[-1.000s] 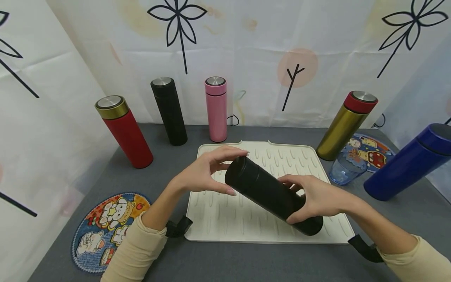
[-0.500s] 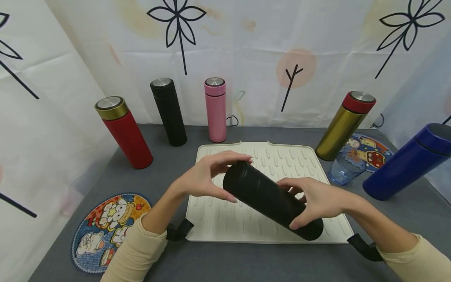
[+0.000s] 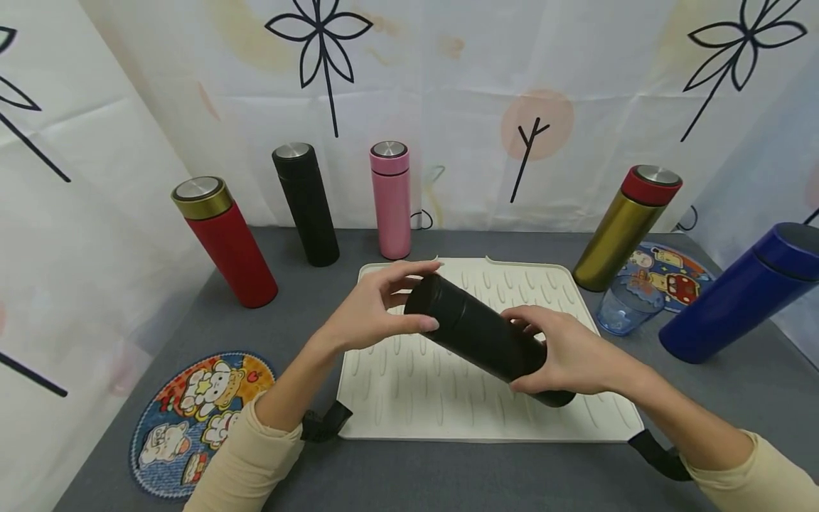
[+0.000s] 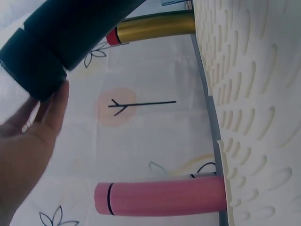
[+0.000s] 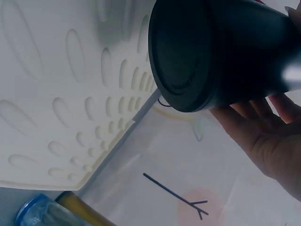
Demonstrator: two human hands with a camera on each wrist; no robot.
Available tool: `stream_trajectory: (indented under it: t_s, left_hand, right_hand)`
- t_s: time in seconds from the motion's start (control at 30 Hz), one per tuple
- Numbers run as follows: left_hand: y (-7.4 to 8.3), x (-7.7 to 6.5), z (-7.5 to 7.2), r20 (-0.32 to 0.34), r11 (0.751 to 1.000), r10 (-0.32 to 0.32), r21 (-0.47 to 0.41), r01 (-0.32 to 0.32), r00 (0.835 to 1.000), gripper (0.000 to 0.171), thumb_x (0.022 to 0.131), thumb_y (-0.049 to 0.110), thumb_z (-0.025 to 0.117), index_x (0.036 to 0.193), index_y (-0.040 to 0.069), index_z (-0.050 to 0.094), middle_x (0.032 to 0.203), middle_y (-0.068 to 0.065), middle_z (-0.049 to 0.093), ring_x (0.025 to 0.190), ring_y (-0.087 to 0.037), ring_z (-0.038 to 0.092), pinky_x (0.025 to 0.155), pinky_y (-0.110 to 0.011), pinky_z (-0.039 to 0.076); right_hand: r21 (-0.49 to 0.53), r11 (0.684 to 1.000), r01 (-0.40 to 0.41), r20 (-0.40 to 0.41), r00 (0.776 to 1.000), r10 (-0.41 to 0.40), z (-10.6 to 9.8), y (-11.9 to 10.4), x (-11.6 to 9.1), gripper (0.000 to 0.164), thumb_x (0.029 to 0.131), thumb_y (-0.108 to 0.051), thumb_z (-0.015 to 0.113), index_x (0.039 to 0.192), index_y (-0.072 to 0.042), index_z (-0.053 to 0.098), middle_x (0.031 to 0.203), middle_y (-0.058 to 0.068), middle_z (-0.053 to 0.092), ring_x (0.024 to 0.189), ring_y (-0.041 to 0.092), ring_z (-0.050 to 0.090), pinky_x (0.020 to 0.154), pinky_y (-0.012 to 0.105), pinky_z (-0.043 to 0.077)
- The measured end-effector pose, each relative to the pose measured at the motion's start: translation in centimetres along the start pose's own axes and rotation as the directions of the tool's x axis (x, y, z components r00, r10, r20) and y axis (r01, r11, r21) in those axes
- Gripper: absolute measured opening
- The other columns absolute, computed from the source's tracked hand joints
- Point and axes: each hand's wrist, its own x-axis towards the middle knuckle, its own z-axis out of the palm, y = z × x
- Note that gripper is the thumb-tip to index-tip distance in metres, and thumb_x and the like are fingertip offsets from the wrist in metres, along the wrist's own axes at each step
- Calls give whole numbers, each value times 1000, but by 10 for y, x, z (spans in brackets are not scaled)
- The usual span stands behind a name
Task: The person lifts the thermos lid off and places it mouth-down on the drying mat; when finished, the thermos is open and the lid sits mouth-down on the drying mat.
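Note:
A black thermos bottle (image 3: 476, 331) is held tilted above the cream drying mat (image 3: 409, 412), its capped end up to the left. My left hand (image 3: 367, 313) holds the cap end, thumb on the near side and fingers on the far side. In the left wrist view, fingertips of the left hand (image 4: 30, 141) touch the dark cap (image 4: 33, 66). My right hand (image 3: 566, 348) grips the bottle's lower body, fingers over the top side and thumb below. The right wrist view shows the bottle's round base (image 5: 183, 56) beside the right hand (image 5: 268, 141).
At the back left stand a red bottle (image 3: 233, 249), another black bottle (image 3: 308, 206) and a pink bottle (image 3: 393, 206). On the right are a gold bottle (image 3: 621, 235), a clear cup (image 3: 627, 309) and a blue bottle (image 3: 736, 299). A round cartoon placemat (image 3: 173, 419) lies front left.
Both hands and the black bottle dipped slightly, then rose again. The left thumb now lies farther across the cap. The other bottles stay where they were.

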Motion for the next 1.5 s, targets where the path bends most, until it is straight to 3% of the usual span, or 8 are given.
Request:
stream_trajectory:
  t_s: [0.27, 0.4, 0.6, 0.87, 0.97, 1.1, 1.23, 1.5]
  left_hand:
    - [-7, 0, -6, 142, 982, 111, -171, -86, 984, 87, 71, -13, 78, 146, -7, 33, 146, -17, 39, 125, -29, 47, 101, -42, 44]
    - [-10, 1, -5, 165, 960, 186, -242, -143, 969, 84, 71, -9, 80, 141, -13, 34, 141, -20, 40, 121, -32, 47, 98, -45, 46]
    - [-10, 2, -1, 175, 929, 262, -314, -198, 949, 84, 75, 12, 85, 136, -18, 35, 136, -10, 47, 120, -30, 46, 101, -41, 43]
    - [-7, 0, 1, 146, 945, 237, -265, -193, 960, 85, 76, 18, 84, 137, -16, 36, 136, -31, 40, 119, -28, 48, 103, -42, 41]
    - [-5, 0, 2, 118, 958, 204, -229, -173, 972, 82, 76, 17, 85, 137, -14, 39, 135, -26, 43, 118, -30, 49, 101, -42, 43]
    - [-2, 0, 4, 71, 969, 152, -205, -135, 986, 76, 72, 1, 83, 135, -12, 43, 132, -20, 47, 115, -32, 50, 97, -40, 47]
    - [1, 0, 6, 31, 974, 117, -198, -109, 993, 73, 70, -10, 77, 134, -11, 45, 129, -18, 50, 112, -31, 50, 96, -37, 47]
    - [4, 1, 10, -53, 968, 140, -204, -148, 989, 82, 73, 4, 81, 142, -6, 39, 132, -19, 50, 116, -31, 51, 95, -35, 47]
  right_hand:
    - [115, 993, -20, 89, 996, 10, -3, 1, -3, 87, 67, -37, 87, 134, 1, 48, 117, 12, 59, 103, 31, 58, 82, 52, 53]
    - [187, 982, -16, 155, 988, -13, -4, 0, -5, 85, 69, -34, 86, 135, 1, 46, 118, 11, 57, 104, 30, 57, 81, 53, 52]
    - [227, 974, 2, 195, 980, -47, -4, -2, -6, 83, 71, -30, 85, 136, 3, 45, 118, 11, 57, 103, 30, 57, 80, 51, 53]
    - [220, 976, -5, 180, 983, -36, -2, -2, -7, 83, 71, -30, 86, 135, 3, 45, 118, 12, 56, 104, 32, 56, 81, 52, 52]
    - [208, 978, -2, 159, 987, -32, -2, -2, -7, 83, 70, -31, 86, 135, 2, 45, 118, 12, 57, 105, 32, 57, 80, 54, 52]
    - [188, 982, -13, 132, 991, -12, 0, -1, -7, 85, 69, -33, 87, 135, 1, 46, 117, 11, 58, 105, 32, 57, 79, 54, 52]
    - [167, 986, -20, 104, 995, 3, 2, -1, -7, 87, 68, -35, 87, 135, 2, 45, 116, 11, 58, 104, 32, 58, 78, 47, 54]
    - [148, 989, 0, 62, 998, -9, 4, -1, -6, 85, 68, -34, 88, 134, 1, 46, 116, 12, 59, 103, 31, 59, 76, 40, 54]
